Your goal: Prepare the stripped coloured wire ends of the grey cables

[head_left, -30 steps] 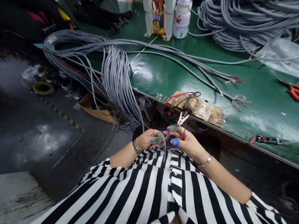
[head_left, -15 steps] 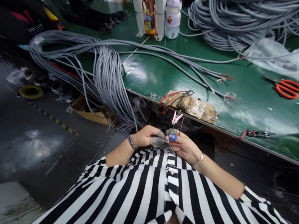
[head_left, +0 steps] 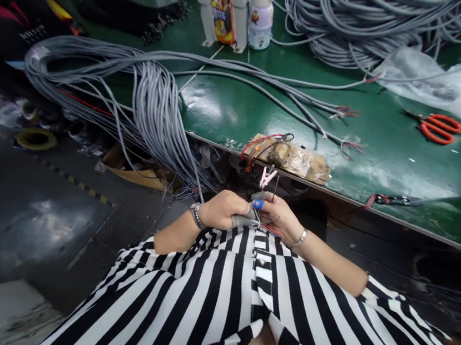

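Close to my striped shirt, my left hand (head_left: 228,210) is closed on the end of a grey cable (head_left: 198,178) that runs up to the hanging bundle. Its thumb and forefinger wear grey finger covers. Just to the right, my right hand (head_left: 278,215) pinches at the cable's thin wires (head_left: 270,230), some of them reddish, which fan out between the hands. Blue tape wraps its thumb. A pink clothes peg (head_left: 267,177) stands just beyond the fingers at the bench edge. The exact spot where the right fingertips grip is partly hidden.
On the green bench (head_left: 218,101) lie a grey cable bundle (head_left: 159,102), a larger coil (head_left: 358,20), orange-handled scissors (head_left: 440,129), a plastic bag (head_left: 435,83) and a taped wooden block (head_left: 299,161). Dark-handled pliers (head_left: 395,200) rest near the front edge. A lilac bottle (head_left: 261,17) stands behind.
My left hand has turned, its back now more upward, fingers curled tighter on the cable end. My right fingers have shifted slightly, and the wires show more below them. The whole view has shifted a little.
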Demonstrator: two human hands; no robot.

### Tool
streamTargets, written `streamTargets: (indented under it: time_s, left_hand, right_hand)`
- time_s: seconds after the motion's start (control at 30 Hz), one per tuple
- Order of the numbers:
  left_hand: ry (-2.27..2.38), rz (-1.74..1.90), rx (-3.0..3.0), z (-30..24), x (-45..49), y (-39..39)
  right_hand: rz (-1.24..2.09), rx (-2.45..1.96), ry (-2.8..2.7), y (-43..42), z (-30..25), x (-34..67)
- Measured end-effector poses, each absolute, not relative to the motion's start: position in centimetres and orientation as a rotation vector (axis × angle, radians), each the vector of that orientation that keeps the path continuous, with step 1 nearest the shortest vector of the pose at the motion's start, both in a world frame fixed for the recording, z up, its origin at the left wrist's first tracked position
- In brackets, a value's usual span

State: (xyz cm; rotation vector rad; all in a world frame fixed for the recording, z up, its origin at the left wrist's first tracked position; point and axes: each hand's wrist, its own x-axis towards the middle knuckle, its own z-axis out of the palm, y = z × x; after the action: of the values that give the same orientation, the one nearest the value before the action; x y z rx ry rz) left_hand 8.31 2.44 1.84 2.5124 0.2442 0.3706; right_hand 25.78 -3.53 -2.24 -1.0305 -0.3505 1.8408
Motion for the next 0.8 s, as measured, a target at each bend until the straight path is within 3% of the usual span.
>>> streamTargets:
  time_s: [0.27, 0.57, 0.8]
  left_hand:
    - [0.367, 0.576, 2.38, 1.5, 7.0, 3.0]
    - [0.44, 0.607, 2.392, 1.0, 6.3, 3.0]
    - [0.414, 0.585, 2.403, 1.1, 6.4, 2.9]
  right_hand:
    - [1.653, -1.2, -0.568, -4.0, -3.0, 27.5]
    - [1.079, -1.362, -0.812, -5.1, -2.3, 29.8]
    - [1.325, -1.335, -1.053, -5.0, -0.5, 29.3]
